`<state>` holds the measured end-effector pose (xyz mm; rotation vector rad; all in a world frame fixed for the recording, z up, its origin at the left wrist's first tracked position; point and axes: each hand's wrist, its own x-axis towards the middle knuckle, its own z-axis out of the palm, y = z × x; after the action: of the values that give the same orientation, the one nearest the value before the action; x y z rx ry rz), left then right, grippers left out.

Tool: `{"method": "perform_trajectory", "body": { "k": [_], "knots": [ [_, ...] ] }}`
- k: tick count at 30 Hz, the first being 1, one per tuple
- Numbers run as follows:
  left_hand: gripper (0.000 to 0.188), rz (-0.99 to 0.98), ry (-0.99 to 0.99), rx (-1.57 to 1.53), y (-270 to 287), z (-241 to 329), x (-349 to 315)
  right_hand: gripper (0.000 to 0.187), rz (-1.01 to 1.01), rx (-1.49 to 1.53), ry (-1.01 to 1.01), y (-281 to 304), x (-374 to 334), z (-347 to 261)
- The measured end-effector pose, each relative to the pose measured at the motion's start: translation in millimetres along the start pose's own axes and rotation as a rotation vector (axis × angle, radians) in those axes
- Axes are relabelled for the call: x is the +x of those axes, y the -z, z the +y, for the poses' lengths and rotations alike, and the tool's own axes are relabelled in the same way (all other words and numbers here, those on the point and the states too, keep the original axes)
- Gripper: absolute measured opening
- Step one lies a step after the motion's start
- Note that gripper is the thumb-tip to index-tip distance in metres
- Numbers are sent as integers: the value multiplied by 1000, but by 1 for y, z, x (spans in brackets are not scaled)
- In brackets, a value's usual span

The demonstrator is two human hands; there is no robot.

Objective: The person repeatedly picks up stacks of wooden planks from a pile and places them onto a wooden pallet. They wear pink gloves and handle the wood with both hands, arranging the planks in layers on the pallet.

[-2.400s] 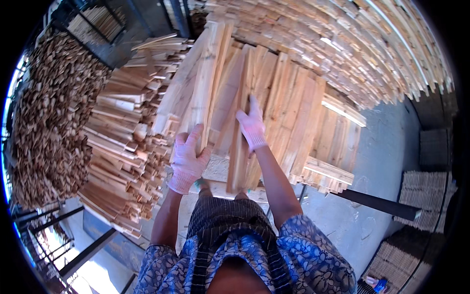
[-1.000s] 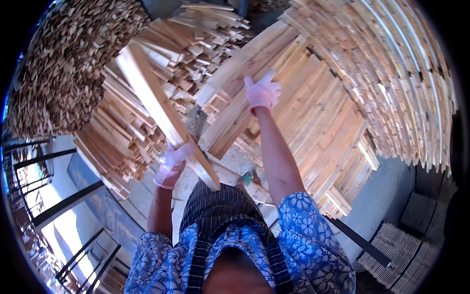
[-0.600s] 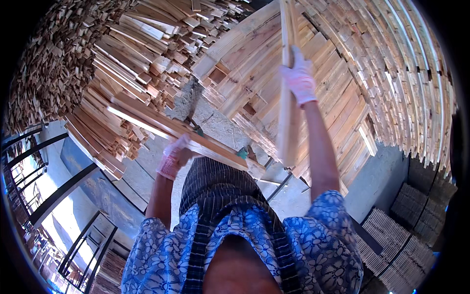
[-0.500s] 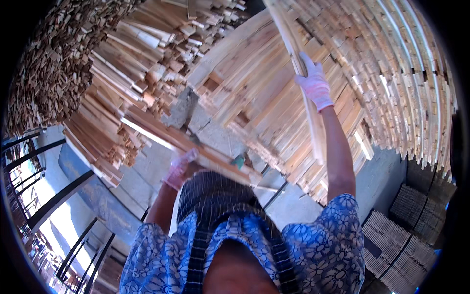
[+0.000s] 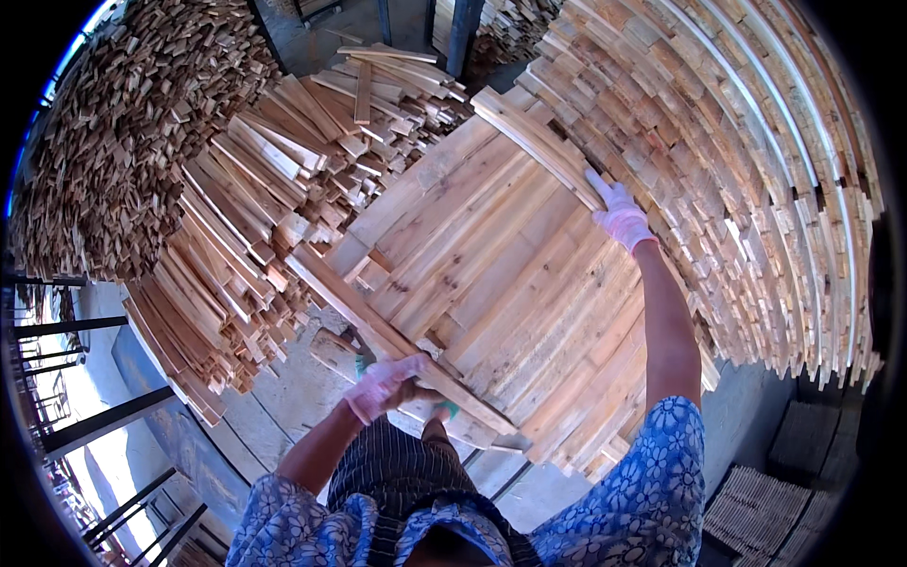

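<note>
My left hand [image 5: 389, 386], in a pale pink-and-white glove, is closed round a long wooden plank [image 5: 378, 326]. That plank slants along the near left side of a flat-topped stack of boards [image 5: 491, 265]. Stretched out to the far right, my gloved right hand [image 5: 624, 217] grips the near end of a narrow plank [image 5: 539, 142]. This second plank lies along the stack's far right edge, across the ends of the top boards. Its fingers partly cover the plank's end.
Loose planks [image 5: 246, 208] are heaped at the left, beside a tall pile of wood pieces [image 5: 123, 142]. A high wall of stacked boards [image 5: 718, 170] rises close on the right. Dark metal bars [image 5: 104, 425] stand at the lower left. Stacked slats [image 5: 756, 510] lie at the lower right.
The right-hand plank has come down from a raised slant onto the stack's far right edge. My left hand and its plank have moved right, close against the stack. The view has shifted too.
</note>
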<state>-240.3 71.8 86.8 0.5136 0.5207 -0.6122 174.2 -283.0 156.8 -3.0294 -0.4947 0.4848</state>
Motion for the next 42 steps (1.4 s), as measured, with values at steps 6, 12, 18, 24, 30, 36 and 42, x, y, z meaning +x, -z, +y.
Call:
{"method": "perform_trajectory", "body": {
  "k": [6,12,18,24,30,36,42],
  "knots": [
    [43,72,35,-19,-4,-5,19,86,43,88,-31,-2,16,26],
    [57,367,-43,48,-53,7,22,88,24,-28,-95,1,21,16],
    [38,359,-42,39,-11,-8,-29,84,32,-64,-66,-10,7,25],
    [47,277,-37,33,-21,19,26,77,38,-79,-156,-2,3,10],
    [41,135,-101,105,-4,3,17,62,284,89,221,-7,-70,-12],
    [65,126,85,85,35,-96,-48,56,274,-31,-116,-64,-294,63],
    [58,-2,259,-223,-51,-184,5,74,309,678,-673,-223,-397,108]
  ]
}}
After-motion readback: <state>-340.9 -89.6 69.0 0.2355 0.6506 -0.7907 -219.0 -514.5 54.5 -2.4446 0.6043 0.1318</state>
